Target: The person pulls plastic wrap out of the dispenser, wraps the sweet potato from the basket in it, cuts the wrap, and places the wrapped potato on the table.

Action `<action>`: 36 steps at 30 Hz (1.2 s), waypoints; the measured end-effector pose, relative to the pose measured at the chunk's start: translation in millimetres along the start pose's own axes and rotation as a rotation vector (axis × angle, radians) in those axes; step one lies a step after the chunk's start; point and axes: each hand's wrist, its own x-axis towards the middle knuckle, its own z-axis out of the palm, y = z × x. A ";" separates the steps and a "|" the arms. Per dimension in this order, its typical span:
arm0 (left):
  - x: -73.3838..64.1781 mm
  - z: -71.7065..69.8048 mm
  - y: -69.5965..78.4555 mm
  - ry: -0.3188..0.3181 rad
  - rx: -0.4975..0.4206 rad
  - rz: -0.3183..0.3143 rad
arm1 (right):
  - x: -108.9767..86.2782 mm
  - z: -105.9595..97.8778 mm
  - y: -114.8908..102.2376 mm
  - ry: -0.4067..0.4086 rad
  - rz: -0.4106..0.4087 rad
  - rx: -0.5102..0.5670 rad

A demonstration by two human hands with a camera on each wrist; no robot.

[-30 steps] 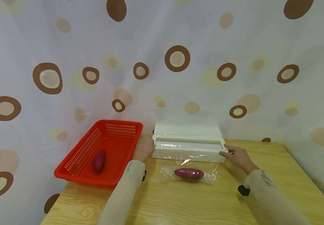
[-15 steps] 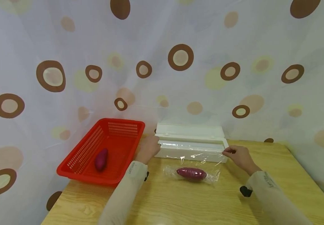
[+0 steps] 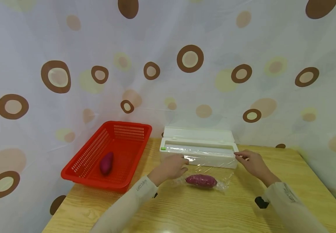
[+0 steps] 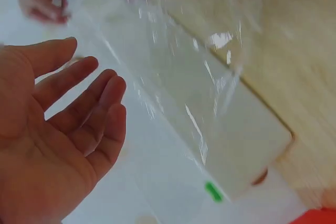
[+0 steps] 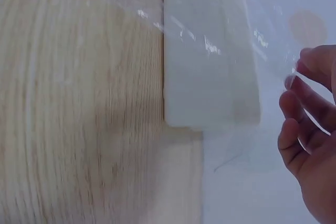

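Observation:
In the head view my right hand [image 3: 252, 163] pinches the corner of clear cling film [image 5: 205, 45] between thumb and fingertip, at the right end of a white cling film dispenser box [image 3: 165, 157]. My left hand [image 3: 172, 166] hovers before the box's left half, fingers loosely bent; the left wrist view shows nothing in them. From the box the film runs forward to a purple sweet potato [image 3: 201, 181] lying on the table with film around it. A green slider [image 3: 163, 148] sits at the left end of the box, whose lid [image 3: 198, 133] stands raised.
To the left, a red plastic basket [image 3: 109, 185] holds another purple sweet potato [image 3: 106, 163]. Everything stands on a wooden table [image 3: 202, 213]. Behind it hangs a white sheet [image 3: 168, 94] patterned with brown circles.
My left hand has left the box's left end and moved right and toward me, uncovering the green slider. The right hand stays at the right end, now pinching the film.

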 end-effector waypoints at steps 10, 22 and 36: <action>-1.2 38.3 35.1 0.022 0.028 0.089 | -25.8 33.2 -42.5 -0.008 -0.260 -0.133; 4.3 54.5 45.0 0.035 0.074 -0.051 | -38.7 72.0 -66.2 -0.182 -0.302 -0.180; 1.5 58.0 46.3 -0.002 0.032 -0.094 | -36.9 78.5 -73.1 -0.200 -0.254 -0.174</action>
